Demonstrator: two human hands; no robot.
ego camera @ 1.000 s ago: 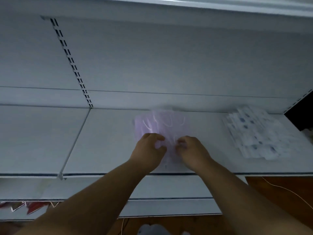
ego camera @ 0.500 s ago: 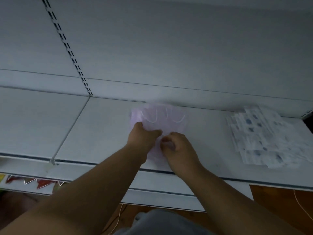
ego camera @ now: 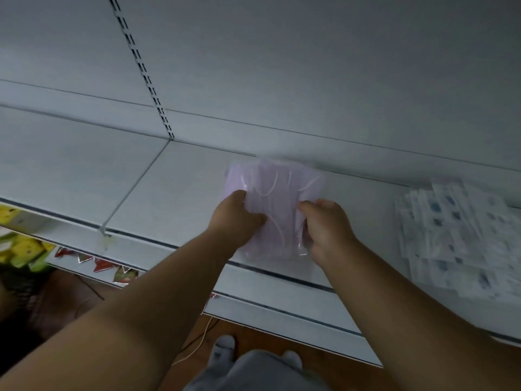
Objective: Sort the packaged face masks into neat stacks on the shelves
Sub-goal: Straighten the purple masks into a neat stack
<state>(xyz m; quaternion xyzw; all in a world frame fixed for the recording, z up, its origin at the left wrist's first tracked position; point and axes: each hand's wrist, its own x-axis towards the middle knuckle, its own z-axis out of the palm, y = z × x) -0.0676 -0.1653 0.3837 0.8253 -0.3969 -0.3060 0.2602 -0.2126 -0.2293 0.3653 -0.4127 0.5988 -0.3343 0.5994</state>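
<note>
Right now I am looking at the lilac mask packs (ego camera: 275,210), a small bunch of clear-wrapped packets lying on the white shelf (ego camera: 174,193), their far edge close to the back panel (ego camera: 310,80) and their near edge reaching the shelf's front lip. My left hand (ego camera: 235,218) is gripping the bunch's left edge with the fingers curled round it, and my right hand (ego camera: 328,224) is pinching the right edge, so the two hands are sitting apart with the packets clamped between them. I am judging the step as squaring this bunch into one tidy stack, and it is looking only partly done, since the packet edges are fanning out at the top. To do it well I would be pressing inward evenly from both sides, tapping the near edges flush, and keeping the wrap from sliding, because this film is likely slippery and the packets could skate over one another or off the lip. Well to the right, the white patterned mask packs (ego camera: 456,235) are lying in a loose, splayed pile on the same shelf, probably needing the same treatment. Below, a lower shelf (ego camera: 282,306) is jutting out over a wooden floor (ego camera: 253,337), and some yellow packaging (ego camera: 19,244) is showing at far left.
</note>
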